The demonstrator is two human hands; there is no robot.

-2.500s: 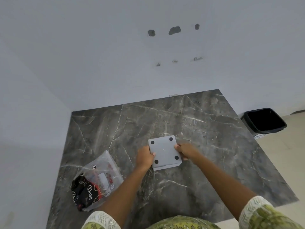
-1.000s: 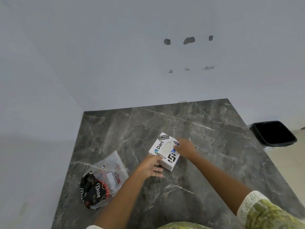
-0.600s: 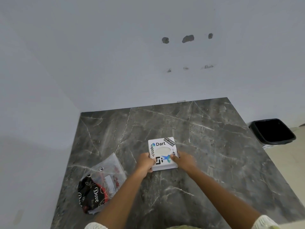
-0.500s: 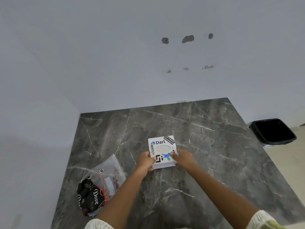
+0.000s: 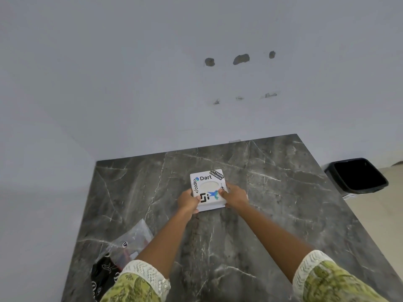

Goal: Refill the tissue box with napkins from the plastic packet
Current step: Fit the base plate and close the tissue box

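The tissue box (image 5: pixel 207 188), a small square white case with stickers on its top face and an oval opening showing pale tissue, is found on the dark marble table (image 5: pixel 283 214), about midway between the left and right edges and nearer the far edge than the near one. It is gripped at its near corners: the left hand (image 5: pixel 188 201) is closed on the left side and the right hand (image 5: pixel 235 196) on the right side, thumbs laid on the top face. The box is judged light, rigid and smooth-walled, so some slip is to be expected; a hold across two opposite side walls, as now applied, is considered sound, while the thin top panel around the opening is best not pressed. The plastic packet (image 5: pixel 128 247), soft and crinkly, lies near the left edge towards the near corner, partly hidden by the left sleeve (image 5: pixel 141 280). Against the frame 2.5 s back, the box is now turned over: the grey underside with four dark feet is replaced by the stickered top
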